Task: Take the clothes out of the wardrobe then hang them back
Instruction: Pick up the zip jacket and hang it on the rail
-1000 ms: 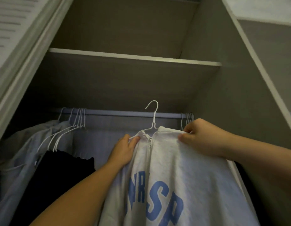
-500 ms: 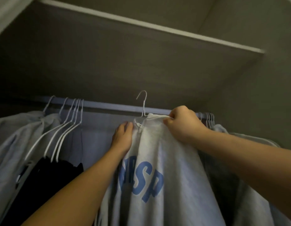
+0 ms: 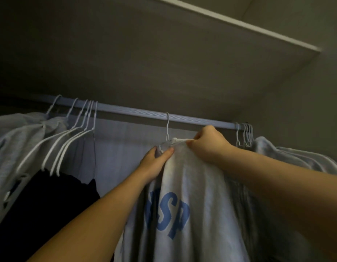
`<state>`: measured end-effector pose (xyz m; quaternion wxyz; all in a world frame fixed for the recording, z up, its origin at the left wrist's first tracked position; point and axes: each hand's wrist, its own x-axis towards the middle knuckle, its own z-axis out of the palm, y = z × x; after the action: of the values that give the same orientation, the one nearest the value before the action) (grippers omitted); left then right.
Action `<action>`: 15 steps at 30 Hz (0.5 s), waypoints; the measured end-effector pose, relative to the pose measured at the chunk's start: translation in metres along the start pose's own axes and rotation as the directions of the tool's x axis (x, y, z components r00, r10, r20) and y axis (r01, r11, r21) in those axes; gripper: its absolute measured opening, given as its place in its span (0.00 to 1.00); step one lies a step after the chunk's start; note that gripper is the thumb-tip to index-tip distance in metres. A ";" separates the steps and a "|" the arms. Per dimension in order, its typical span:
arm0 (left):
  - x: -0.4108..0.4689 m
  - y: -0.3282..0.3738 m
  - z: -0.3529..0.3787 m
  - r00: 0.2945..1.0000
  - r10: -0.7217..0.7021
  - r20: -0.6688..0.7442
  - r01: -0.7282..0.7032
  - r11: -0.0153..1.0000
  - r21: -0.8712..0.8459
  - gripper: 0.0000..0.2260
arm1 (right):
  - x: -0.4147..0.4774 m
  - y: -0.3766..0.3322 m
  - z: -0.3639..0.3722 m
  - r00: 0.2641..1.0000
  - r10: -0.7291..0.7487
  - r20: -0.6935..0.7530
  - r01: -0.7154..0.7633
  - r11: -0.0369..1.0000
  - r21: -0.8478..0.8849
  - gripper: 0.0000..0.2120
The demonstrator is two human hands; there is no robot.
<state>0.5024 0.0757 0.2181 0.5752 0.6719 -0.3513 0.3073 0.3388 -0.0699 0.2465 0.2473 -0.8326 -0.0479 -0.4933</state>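
Note:
A light grey zip sweatshirt (image 3: 194, 195) with blue letters hangs on a white wire hanger (image 3: 167, 129), whose hook sits over the wardrobe rail (image 3: 130, 111). My left hand (image 3: 156, 161) pinches the left side of the collar just below the hook. On the right side of the collar, my right hand (image 3: 209, 144) grips the fabric in a fist. The hanger's shoulders are hidden inside the sweatshirt.
Several empty white hangers (image 3: 73, 140) hang on the rail at the left, over a black garment (image 3: 50, 205) and a pale blue one (image 3: 18, 133). More hangers (image 3: 246, 135) with grey clothes (image 3: 296, 159) crowd the rail's right end. A shelf (image 3: 164, 53) lies close above.
The sweatshirt and hanger rose toward the rail and the hook now sits over it. Both hands went up with the collar, and the view moved closer in.

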 end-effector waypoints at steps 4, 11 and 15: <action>0.007 -0.003 0.006 1.000 -0.027 -0.011 0.027 1.000 -0.016 0.54 | -0.002 0.001 -0.006 0.998 -0.026 0.050 0.030 0.997 -0.066 0.14; 0.007 -0.002 0.017 0.999 -0.028 -0.034 0.026 0.997 -0.077 0.50 | -0.023 0.011 -0.015 0.930 -0.355 0.094 0.358 0.816 -0.454 0.24; 0.004 0.002 0.029 0.999 -0.026 -0.025 0.023 0.993 -0.120 0.46 | -0.035 0.022 -0.021 0.848 -0.424 0.319 0.515 0.513 -0.687 0.33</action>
<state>0.5030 0.0461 0.2180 0.6226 0.6365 -0.3530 0.2874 0.3120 -0.0933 0.2172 -0.2653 -0.8389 -0.0767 -0.4690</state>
